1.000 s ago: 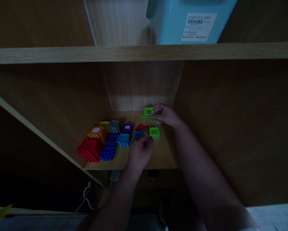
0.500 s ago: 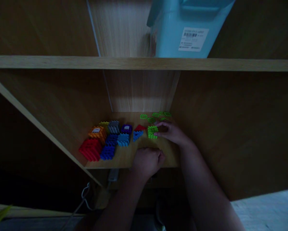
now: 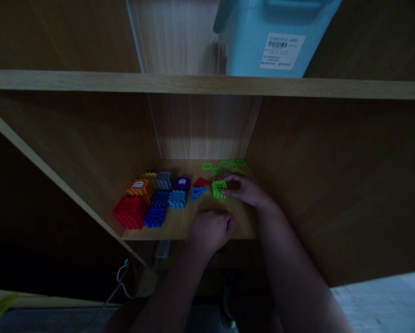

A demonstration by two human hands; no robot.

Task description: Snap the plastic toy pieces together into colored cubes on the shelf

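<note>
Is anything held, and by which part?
Right hand: fingers at the right side of the green stack; whether they grip it can't be told. Left hand: closed, no held thing visible.

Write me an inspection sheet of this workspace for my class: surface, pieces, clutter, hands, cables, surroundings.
Surface: wooden shelf, dimly lit.
Pieces: green stack; loose green pieces farther back.
Clutter: red stack, orange stack and other coloured stacks toward the left.
Hands: left hand closed near the front edge, palm hidden; right hand at the green stack, grip unclear.
Cables: white cable, lower left, below the shelf.
Surroundings: light-blue bin on the upper shelf.
</note>
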